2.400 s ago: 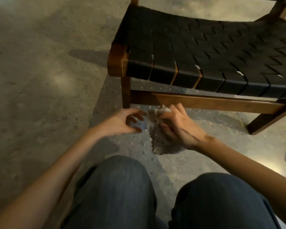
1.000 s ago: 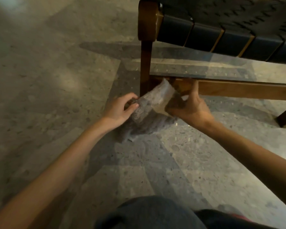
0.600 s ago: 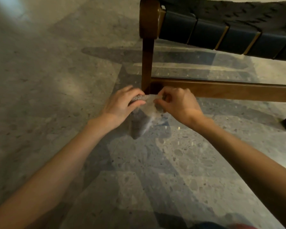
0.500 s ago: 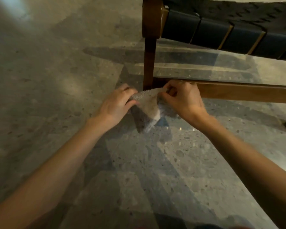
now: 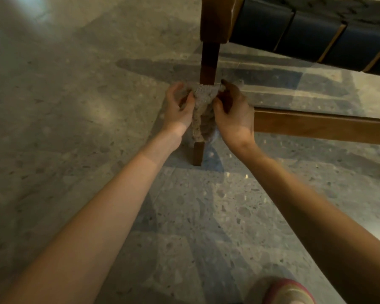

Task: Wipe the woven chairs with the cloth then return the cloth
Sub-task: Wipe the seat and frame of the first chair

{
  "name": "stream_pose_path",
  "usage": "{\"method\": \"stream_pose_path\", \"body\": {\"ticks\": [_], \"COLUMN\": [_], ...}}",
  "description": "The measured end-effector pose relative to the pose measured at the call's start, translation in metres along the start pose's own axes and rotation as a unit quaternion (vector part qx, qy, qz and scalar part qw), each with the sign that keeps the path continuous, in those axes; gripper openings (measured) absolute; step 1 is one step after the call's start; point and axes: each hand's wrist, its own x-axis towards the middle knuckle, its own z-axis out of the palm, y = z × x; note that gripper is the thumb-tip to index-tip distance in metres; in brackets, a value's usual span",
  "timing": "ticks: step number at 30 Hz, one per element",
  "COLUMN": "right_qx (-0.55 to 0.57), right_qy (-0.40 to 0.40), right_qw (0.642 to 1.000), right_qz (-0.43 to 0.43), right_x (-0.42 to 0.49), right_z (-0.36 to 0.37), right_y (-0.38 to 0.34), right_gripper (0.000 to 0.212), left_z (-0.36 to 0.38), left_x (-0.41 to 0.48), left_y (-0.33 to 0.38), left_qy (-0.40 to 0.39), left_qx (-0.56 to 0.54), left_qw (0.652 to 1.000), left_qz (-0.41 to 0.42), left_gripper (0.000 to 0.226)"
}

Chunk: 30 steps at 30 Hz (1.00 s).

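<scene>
A grey knobbly cloth (image 5: 203, 108) is wrapped round the front left leg (image 5: 208, 64) of the woven chair, about halfway down it. My left hand (image 5: 178, 107) grips the cloth's left side and my right hand (image 5: 233, 113) grips its right side, so both hands flank the leg. The chair's dark woven seat (image 5: 312, 38) with wooden frame fills the upper right. The leg's foot (image 5: 198, 153) shows below the cloth.
A wooden lower rail (image 5: 323, 126) runs right from the leg, just beside my right hand. The speckled stone floor (image 5: 75, 128) spreads to the left and in front. A striped slipper toe (image 5: 287, 291) shows at the bottom edge.
Both hands have carried the cloth from in front of the rail onto the chair leg and wrapped it round. The view has dropped lower and closer to the leg.
</scene>
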Motion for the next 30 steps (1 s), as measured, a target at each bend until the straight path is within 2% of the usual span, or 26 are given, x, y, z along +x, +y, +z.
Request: {"method": "stream_pose_path", "body": {"ticks": [3, 6, 9, 12, 15, 18, 22, 24, 30], "right_qx": [0.017, 0.093, 0.178, 0.189, 0.164, 0.136, 0.093, 0.06, 0.038], "right_qy": [-0.01, 0.009, 0.058, 0.106, 0.1, 0.082, 0.091, 0.096, -0.013], "right_qw": [1.0, 0.995, 0.98, 0.975, 0.981, 0.987, 0.99, 0.992, 0.994], "right_qz": [-0.006, 0.039, 0.064, 0.039, 0.001, -0.018, -0.059, -0.057, 0.104], "right_x": [-0.004, 0.002, 0.014, 0.026, 0.027, 0.017, -0.014, -0.034, -0.061], "right_z": [0.001, 0.001, -0.002, -0.007, -0.007, -0.001, 0.011, 0.022, 0.046], "right_y": [0.0, -0.003, -0.02, -0.039, -0.039, -0.025, 0.001, 0.02, 0.066], "right_gripper": [0.052, 0.047, 0.028, 0.02, 0.021, 0.022, 0.037, 0.038, 0.035], "left_z": [0.001, 0.004, 0.01, 0.012, 0.01, 0.006, 0.001, -0.001, -0.01], "left_x": [-0.005, -0.013, -0.008, -0.001, 0.003, 0.004, -0.004, -0.011, -0.032], "left_y": [-0.006, 0.006, 0.034, 0.061, 0.064, 0.049, 0.014, -0.006, -0.06], "left_qy": [-0.05, -0.051, -0.022, 0.001, -0.01, -0.012, -0.035, -0.048, -0.075], "left_qx": [-0.027, -0.059, -0.04, 0.022, 0.038, 0.069, 0.043, 0.041, 0.103], "left_qw": [0.997, 0.997, 0.995, 0.987, 0.977, 0.979, 0.986, 0.989, 0.99], "left_qz": [-0.047, 0.021, 0.083, 0.157, 0.208, 0.193, 0.159, 0.136, 0.06], "left_gripper": [0.035, 0.034, 0.036, 0.021, 0.025, 0.016, 0.035, 0.035, 0.031]}}
